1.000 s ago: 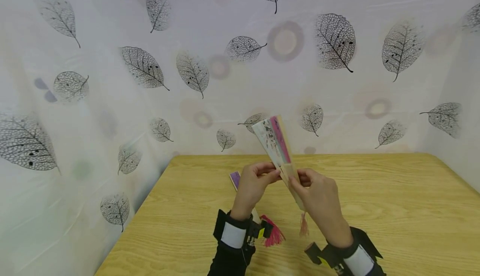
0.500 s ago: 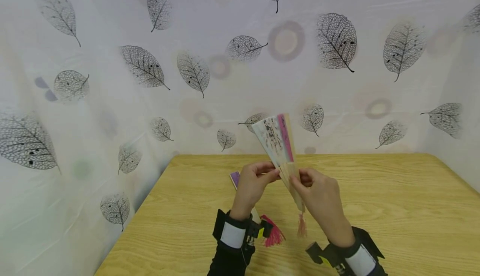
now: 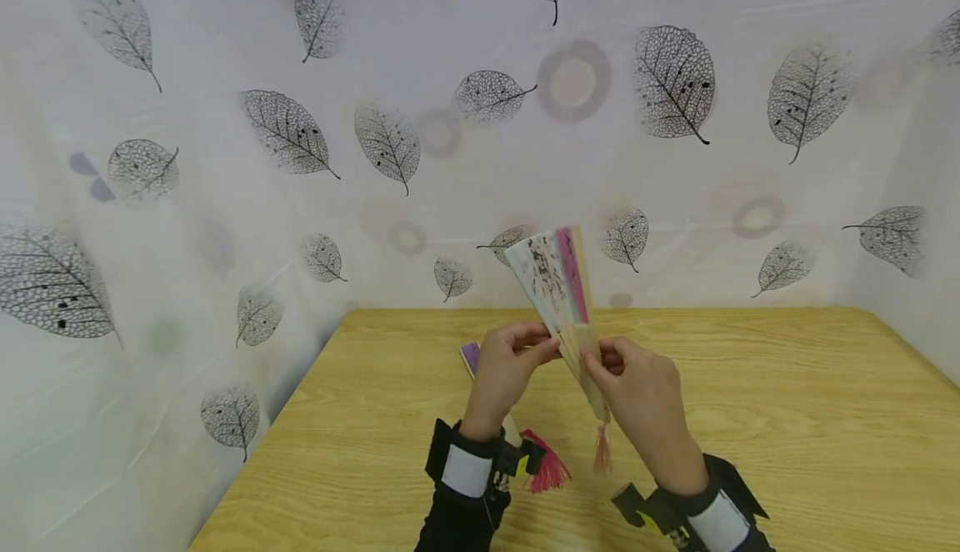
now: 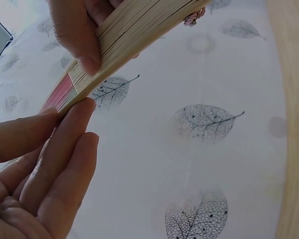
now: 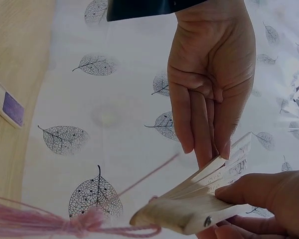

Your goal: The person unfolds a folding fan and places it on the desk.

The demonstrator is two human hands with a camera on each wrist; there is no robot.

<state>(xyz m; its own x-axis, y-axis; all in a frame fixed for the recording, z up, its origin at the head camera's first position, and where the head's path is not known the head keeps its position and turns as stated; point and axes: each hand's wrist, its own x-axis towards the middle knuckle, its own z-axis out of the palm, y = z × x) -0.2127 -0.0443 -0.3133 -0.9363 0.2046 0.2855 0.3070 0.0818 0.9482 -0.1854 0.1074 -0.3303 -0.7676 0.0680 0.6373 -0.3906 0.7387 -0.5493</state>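
A partly spread folding fan with pale, pink and printed panels is held up above the table in the head view. My left hand pinches its left outer rib between thumb and fingers. On the other side my right hand grips the wooden ribs lower down, near the pivot. From the pivot end hangs a pale pink tassel. In the left wrist view the slats lie close together between both hands. The right wrist view shows the ribs fanned slightly apart.
A second, folded fan with a purple end lies on the wooden table, partly hidden behind my left hand and wrist. Its dark pink tassel spreads beside that wrist. A leaf-patterned curtain stands behind the table.
The fan has spread a little wider, its pink panel and right edge moving to the right. My right hand has shifted slightly to the right; the left hand has stayed in place.
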